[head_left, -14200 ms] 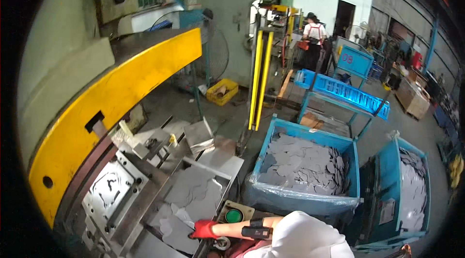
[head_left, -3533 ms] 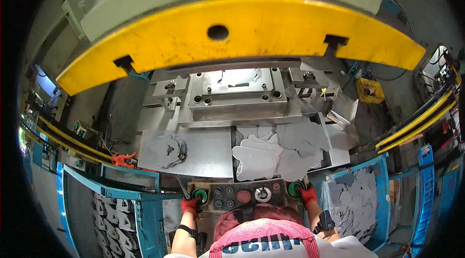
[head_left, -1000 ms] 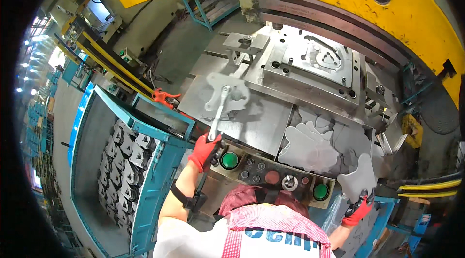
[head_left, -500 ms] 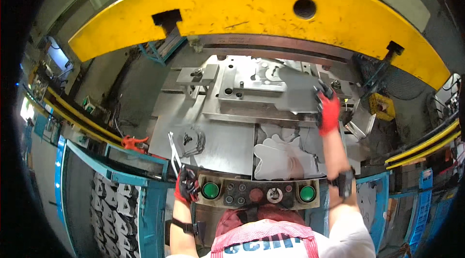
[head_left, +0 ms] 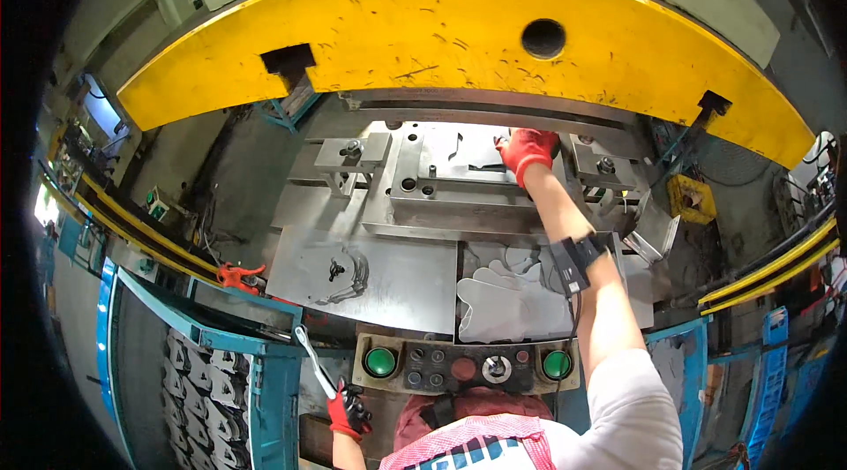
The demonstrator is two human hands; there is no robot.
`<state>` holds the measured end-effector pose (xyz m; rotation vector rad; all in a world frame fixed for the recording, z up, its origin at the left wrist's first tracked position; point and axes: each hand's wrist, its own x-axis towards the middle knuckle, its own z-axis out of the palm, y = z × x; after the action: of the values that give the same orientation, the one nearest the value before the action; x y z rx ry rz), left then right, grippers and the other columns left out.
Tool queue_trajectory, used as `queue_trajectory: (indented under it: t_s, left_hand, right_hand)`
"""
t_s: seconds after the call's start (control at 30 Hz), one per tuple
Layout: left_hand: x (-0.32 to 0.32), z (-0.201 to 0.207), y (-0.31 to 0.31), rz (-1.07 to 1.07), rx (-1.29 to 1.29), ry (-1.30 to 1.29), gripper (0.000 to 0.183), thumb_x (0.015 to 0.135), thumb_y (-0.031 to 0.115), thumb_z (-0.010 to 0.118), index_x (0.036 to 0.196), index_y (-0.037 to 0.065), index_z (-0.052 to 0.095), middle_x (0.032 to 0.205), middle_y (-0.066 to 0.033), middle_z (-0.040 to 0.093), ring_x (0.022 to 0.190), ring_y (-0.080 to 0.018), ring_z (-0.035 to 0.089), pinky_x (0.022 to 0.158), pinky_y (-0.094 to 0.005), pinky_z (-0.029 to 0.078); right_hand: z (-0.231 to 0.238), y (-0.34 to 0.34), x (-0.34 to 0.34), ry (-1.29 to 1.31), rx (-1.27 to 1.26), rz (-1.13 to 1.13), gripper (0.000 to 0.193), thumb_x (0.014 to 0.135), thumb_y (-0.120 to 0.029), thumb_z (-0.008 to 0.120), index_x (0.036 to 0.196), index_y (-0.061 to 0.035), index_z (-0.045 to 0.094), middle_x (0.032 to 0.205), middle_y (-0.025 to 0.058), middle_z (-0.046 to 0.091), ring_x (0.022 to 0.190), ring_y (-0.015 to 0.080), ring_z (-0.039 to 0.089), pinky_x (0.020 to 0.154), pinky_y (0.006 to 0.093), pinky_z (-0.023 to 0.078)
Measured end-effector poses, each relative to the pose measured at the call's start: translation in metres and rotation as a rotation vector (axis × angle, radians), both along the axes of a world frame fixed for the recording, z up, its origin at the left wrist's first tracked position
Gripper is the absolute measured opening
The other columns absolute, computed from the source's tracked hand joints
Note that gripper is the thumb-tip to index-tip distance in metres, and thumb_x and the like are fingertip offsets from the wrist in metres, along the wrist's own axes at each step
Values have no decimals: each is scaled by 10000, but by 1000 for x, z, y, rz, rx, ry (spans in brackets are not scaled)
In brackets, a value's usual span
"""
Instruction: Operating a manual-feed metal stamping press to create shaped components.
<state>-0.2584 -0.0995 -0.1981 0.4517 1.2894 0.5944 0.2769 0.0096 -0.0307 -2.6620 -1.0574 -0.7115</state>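
You are reaching your right hand [head_left: 526, 150] forward, fingers pressing flat on the sheet blank [head_left: 468, 152] in the die, while your left hand [head_left: 347, 408] is gripping a slim rod-like tool [head_left: 315, 362] low beside the control panel [head_left: 466, 366].

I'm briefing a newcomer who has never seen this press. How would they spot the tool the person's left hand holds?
Start at the big yellow curved guard and drop to the control panel with two green buttons. Left of it, beside the blue bin of stamped parts, the red-gloved left hand grips a slim silver metal rod tool. It alone is thin and slanted upward among flat sheets.
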Motion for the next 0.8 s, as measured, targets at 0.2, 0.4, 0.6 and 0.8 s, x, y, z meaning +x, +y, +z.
queue_trajectory:
  t_s: [0.2,0.4,0.6,0.8]
  left_hand:
    - [8,-80,21,120,318,476,291,704,257,679,888,73,549,537,-6,459,399,-136,408,349,-302,335]
    - [27,-90,43,-141,231,440,600,590,241,773,1094,92,483,946,-63,574,737,-213,537,552,-414,444]
    - [49,-78,59,-426,42,530,725,538,204,801,1151,83,433,1059,-102,541,882,-276,526,647,-467,449]
    - [46,-101,64,-439,57,673,796,497,216,817,1171,99,410,1113,-125,516,990,-315,490,706,-606,390]
  right_hand:
    - [-9,-157,-45,26,381,155,572,634,-321,661,1129,-97,482,1200,191,393,1135,359,328,930,486,256]
    - [-143,-382,-74,336,586,-475,484,757,-152,559,1201,-33,409,1228,202,394,1141,355,356,954,422,286]
    - [-333,-479,-117,1308,690,-341,371,835,-204,508,1153,-17,467,1027,130,573,978,193,510,852,297,386]
    - [-320,-422,-131,1465,586,-434,661,666,-190,704,1200,24,379,1151,138,492,1019,241,489,856,324,391]
